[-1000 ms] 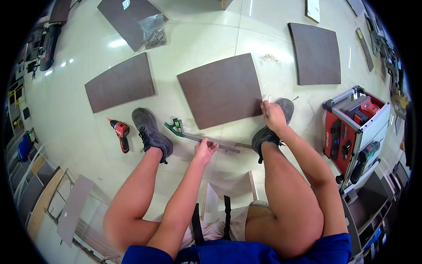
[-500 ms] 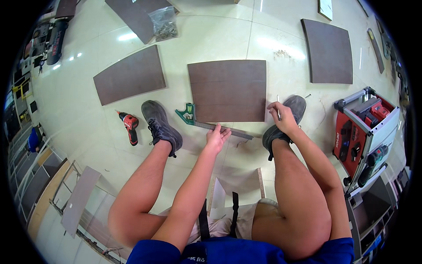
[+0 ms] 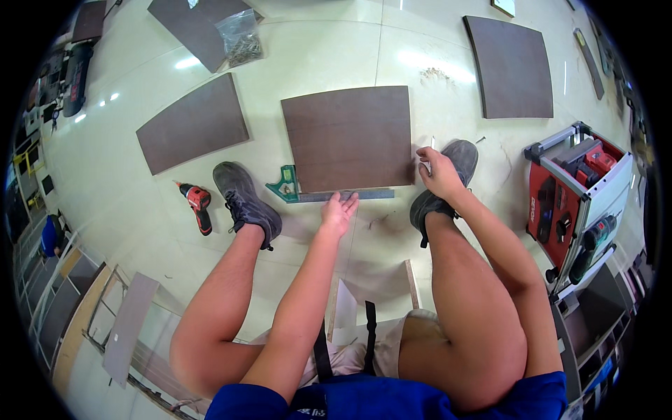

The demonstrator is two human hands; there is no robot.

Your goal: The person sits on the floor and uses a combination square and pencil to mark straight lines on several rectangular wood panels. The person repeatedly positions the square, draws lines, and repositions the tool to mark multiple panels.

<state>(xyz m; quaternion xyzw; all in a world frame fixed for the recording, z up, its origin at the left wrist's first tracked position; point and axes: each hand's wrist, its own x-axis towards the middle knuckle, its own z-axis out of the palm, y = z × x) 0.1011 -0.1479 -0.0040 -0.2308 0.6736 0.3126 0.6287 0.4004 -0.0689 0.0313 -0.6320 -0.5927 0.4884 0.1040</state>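
Note:
A brown board (image 3: 348, 140) lies flat on the floor between my shoes. A combination square with a green head (image 3: 283, 185) is at its near left corner, its steel blade running along the near edge. My left hand (image 3: 339, 213) grips the blade near its middle, palm up with the fingers at the board's edge. Beside the board's right edge, my right hand (image 3: 442, 176) is closed around a thin white marking pen (image 3: 432, 143), mostly hidden by the fingers; it hovers over my right shoe.
More brown boards lie at the left (image 3: 194, 124) and right (image 3: 509, 68). A bag of screws (image 3: 241, 40) rests on another board. A red cordless drill (image 3: 197, 207) lies by my left shoe; a red tool case (image 3: 560, 203) stands right. A loose screw (image 3: 481, 139) lies nearby.
The square's blade has swung from a slant to lie along the board's near edge, my left hand moving with it. My right hand stays by the right edge with the pen.

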